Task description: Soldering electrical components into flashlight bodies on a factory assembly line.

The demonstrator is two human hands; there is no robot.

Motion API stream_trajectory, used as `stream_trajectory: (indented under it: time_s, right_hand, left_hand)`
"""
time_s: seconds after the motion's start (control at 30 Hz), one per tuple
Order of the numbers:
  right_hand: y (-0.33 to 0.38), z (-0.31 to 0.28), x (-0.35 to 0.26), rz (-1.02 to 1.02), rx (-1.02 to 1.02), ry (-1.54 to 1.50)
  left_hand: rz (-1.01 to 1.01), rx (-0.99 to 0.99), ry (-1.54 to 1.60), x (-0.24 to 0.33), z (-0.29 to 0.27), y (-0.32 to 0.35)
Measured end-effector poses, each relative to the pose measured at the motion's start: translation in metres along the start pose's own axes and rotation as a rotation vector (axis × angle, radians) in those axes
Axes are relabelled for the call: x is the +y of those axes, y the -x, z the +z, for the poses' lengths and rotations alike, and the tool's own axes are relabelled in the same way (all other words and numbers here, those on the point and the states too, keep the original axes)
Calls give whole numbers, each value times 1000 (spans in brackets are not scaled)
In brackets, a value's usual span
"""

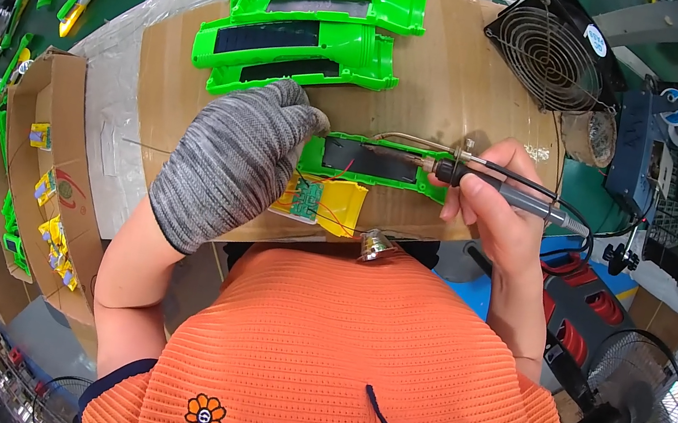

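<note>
Where the bare right hand (pixel 501 216) closes: grey-handled soldering iron (pixel 529 202), tip over black rectangular panel (pixel 386 168) in green plastic casing (pixel 312 156).
Grey-knit-gloved left hand (pixel 231 159): fingers curl by the casing, grip hidden.

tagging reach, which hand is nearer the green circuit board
Left. The left hand is just left of the green circuit board; the right hand is farther, to its right.

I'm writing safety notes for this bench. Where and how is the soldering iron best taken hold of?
Probably by the soldering iron's grey handle, from the right, where the right hand grips it: the handle is slim, and the bare metal rod points left over the dark panel, with a thin tube along its upper side.
</note>
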State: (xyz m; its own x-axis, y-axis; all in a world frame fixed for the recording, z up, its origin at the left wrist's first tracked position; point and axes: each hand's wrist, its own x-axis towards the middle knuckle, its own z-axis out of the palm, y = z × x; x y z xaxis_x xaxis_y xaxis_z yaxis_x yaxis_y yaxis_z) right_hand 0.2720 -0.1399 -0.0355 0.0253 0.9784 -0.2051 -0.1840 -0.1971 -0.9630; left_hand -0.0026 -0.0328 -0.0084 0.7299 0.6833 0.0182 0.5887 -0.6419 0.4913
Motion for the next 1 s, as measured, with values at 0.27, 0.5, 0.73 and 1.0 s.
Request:
stream_trajectory:
  time_s: [0.27, 0.5, 0.73, 1.0]
  right_hand:
    - [-7, 13, -2, 60, -53, -74]
    - [-8, 16, -2, 96, -76, -44]
    - [-12, 18, -10, 185, -126, -1]
    - [-15, 20, -13, 225, -142, 88]
  left_hand:
    - [27, -32, 116, -10, -2, 0]
    - [63, -155, -128, -4, -6, -1]
    - [58, -168, -153, -5, -3, -4]
    - [70, -166, -166, -5, -3, -5]
